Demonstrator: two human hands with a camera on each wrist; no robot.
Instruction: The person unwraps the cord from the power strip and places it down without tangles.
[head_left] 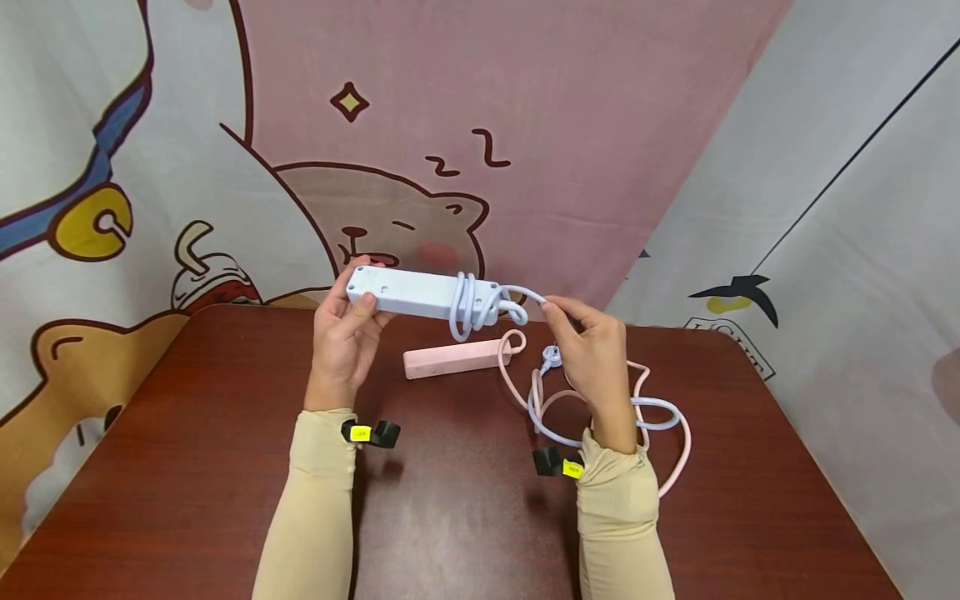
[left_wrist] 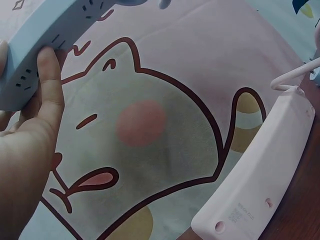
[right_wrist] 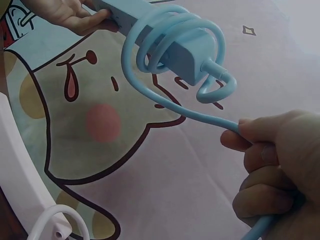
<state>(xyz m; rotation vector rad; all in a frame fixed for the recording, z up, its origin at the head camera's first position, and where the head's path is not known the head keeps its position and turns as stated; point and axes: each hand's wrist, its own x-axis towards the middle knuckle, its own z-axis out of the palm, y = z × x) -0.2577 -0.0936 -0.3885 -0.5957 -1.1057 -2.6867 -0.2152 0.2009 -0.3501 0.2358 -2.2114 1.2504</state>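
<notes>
My left hand [head_left: 347, 329] holds a light blue power strip [head_left: 412, 292] by its left end, raised above the table, thumb on the near side. Several loops of its blue cord [right_wrist: 165, 42] wrap around the strip's right end. With the right hand [head_left: 596, 350] I pinch the cord between thumb and forefinger, the other fingers curled round it. A stretch of cord runs from the loops to that pinch. Below the right hand, the rest of the cord trails onto the table, with its blue plug [head_left: 551, 358] lying there.
A pink power strip [head_left: 450, 360] lies on the brown table [head_left: 465, 517] behind and below the blue one. Its pink cord [head_left: 686, 442] spreads to the right, tangled with the blue cord. A cartoon-printed curtain [head_left: 570, 125] hangs behind the table.
</notes>
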